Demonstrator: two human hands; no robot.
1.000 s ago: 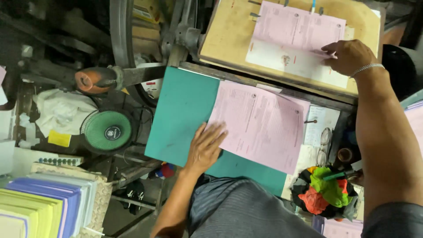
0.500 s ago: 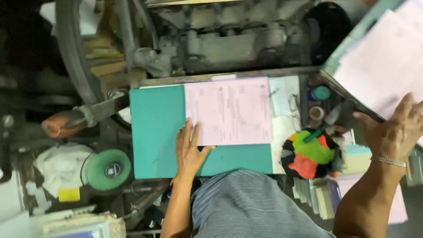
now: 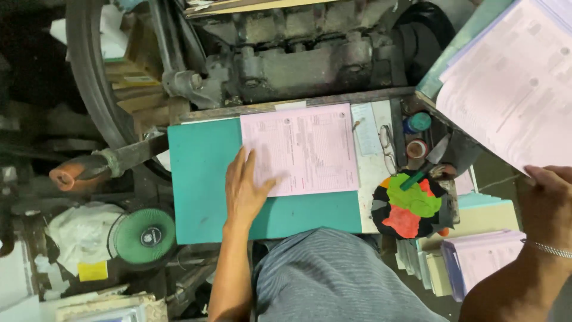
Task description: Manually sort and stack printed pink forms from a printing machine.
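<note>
**Pink forms on a teal board, old machine behind**

Looking straight down: the person's lap in striped grey cloth [image 3: 333, 274] is nearest. Just past it sits a teal board [image 3: 202, 179] on a cluttered workbench, with one pink sheet [image 3: 307, 149] lying flat on top. The sheet's long axis runs left to right, and its print reads from the near side. The left hand [image 3: 245, 189] rests palm down on the sheet's near left corner, fingers spread and relaxed, gripping nothing. The right hand [image 3: 545, 200], off to the right, pinches the near edge of a pink stack [image 3: 506, 89], which lies slanted. Beside the board are a round pad of coloured scraps [image 3: 411, 206], one pair of glasses [image 3: 386, 146] and two small jars [image 3: 417, 134]. Farthest back is a dark, greasy iron machine [image 3: 298, 59] with a big wheel [image 3: 89, 89].
</note>
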